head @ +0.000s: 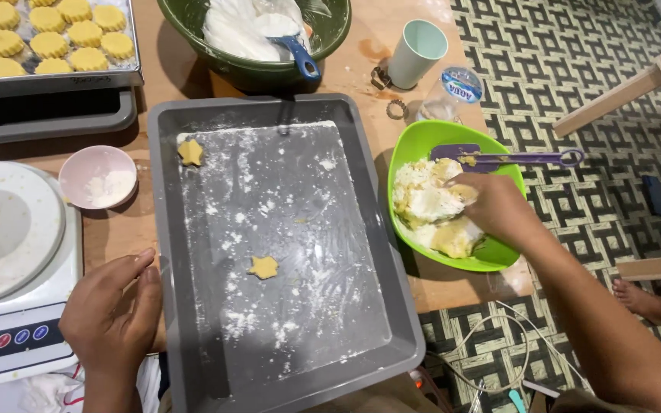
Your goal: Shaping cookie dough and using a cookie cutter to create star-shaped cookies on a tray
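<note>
The right hand [495, 206] reaches into the green bowl [499, 260] at the counter's right edge, fingers closed on a lump of dough [430, 203]. A purple spatula [499, 158] lies across the bowl's rim. The left hand [112, 317] rests loosely curled and empty against the left rim of the grey tray [403, 306], near the scale [17, 306]. Two star cookies [263, 267] lie on the floured tray.

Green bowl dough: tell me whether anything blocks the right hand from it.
Nothing visible does. The right hand is already inside the green bowl, fingers on the dough. The purple spatula lies across the far rim, behind the hand, not in its way.
</note>
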